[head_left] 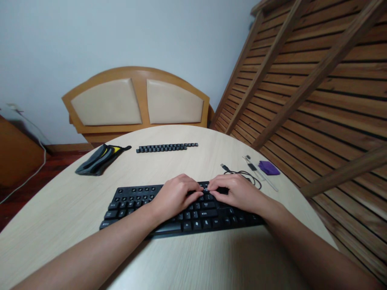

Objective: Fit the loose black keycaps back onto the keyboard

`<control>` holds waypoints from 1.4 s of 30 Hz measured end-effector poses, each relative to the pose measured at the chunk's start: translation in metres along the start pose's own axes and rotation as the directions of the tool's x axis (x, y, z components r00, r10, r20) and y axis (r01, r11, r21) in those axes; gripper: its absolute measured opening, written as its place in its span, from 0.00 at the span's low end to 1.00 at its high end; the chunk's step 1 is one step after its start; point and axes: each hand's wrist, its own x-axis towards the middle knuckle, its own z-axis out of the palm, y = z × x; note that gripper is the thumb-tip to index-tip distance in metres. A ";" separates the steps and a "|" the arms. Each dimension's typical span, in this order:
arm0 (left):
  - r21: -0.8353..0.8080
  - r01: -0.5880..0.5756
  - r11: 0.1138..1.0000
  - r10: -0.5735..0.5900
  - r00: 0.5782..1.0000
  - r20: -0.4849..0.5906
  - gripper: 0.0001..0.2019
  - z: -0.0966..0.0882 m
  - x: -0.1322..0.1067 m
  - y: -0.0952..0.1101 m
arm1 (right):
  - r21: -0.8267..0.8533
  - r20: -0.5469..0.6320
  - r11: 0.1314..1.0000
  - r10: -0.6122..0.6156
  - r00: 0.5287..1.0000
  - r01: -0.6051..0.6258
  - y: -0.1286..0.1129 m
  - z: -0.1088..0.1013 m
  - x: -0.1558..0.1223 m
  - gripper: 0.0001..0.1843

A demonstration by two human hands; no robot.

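A black keyboard [207, 212] lies on the table in front of me, and the upper rows at its left show bare key sockets [140, 189] without caps. My left hand [178, 193] reaches over its middle, thumb and fingers drawn together near the top row. From the other side my right hand [231, 191] meets it, thumb and fingers also closed, the fingertips of both hands almost touching. What lies between the fingertips is too small to make out. Behind the keyboard, loose black keycaps [163, 148] stand in two neat rows.
A grey and black pouch [96, 161] with yellow lining lies at the left. At the right are a black USB cable [242, 172], a slim brush-like tool [252, 166] and a folded purple cloth [269, 168]. The round table [60, 209] borders a slatted wooden frame [302, 100].
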 end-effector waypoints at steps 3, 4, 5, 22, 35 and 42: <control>0.082 -0.055 0.995 0.054 0.998 0.015 0.09 0.001 -0.001 0.003 | -0.011 -0.015 1.000 -0.008 1.000 0.008 0.000 0.002 0.000 0.06; 0.099 -0.070 0.993 0.069 0.997 0.017 0.09 0.001 -0.002 0.004 | -0.014 -0.021 1.000 -0.011 1.000 0.010 0.000 0.002 0.000 0.06; 0.109 -0.079 0.991 0.078 0.997 0.017 0.10 0.002 -0.002 0.005 | -0.016 -0.024 1.000 -0.015 1.000 0.015 0.000 0.002 0.000 0.06; -0.064 0.138 0.988 -0.141 0.989 -0.041 0.07 0.012 0.004 0.007 | -0.041 0.034 0.999 -0.002 0.999 0.003 -0.001 0.001 0.003 0.07; -0.122 0.156 0.980 -0.160 0.987 -0.021 0.07 -0.001 0.005 0.009 | -0.022 -0.010 0.999 -0.033 0.999 0.032 0.008 0.002 0.000 0.05; 0.265 0.149 0.953 -0.173 0.982 0.073 0.15 -0.024 0.029 -0.040 | 0.002 -0.043 0.999 -0.048 0.998 0.048 0.008 0.006 0.002 0.04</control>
